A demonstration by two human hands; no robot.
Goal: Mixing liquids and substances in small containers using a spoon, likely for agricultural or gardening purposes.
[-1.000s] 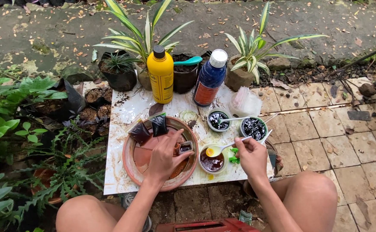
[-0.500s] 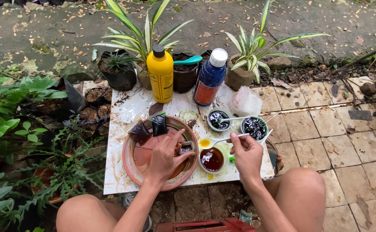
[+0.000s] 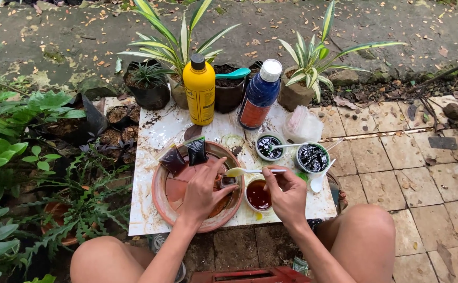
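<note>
My left hand (image 3: 201,193) rests inside a terracotta saucer (image 3: 162,202) and grips a small square cup (image 3: 227,181) of dark liquid. My right hand (image 3: 287,196) holds a white plastic spoon (image 3: 250,171) by its handle; the bowl, with yellow liquid in it, hovers just above the small cup. A white cup of brown liquid (image 3: 258,194) stands between my hands. Two dark sachets (image 3: 186,155) lean at the saucer's far rim.
A stained white board (image 3: 150,136) carries a yellow bottle (image 3: 199,92), a dark blue bottle (image 3: 260,96), two cups of black liquid (image 3: 311,157) with spoons and a plastic bag (image 3: 302,124). Potted plants (image 3: 146,86) stand behind and to the left. Paving tiles (image 3: 396,152) lie right.
My right hand carried the spoon of yellow liquid leftwards, from over the brown cup to above the small cup in my left hand. The left hand stayed put.
</note>
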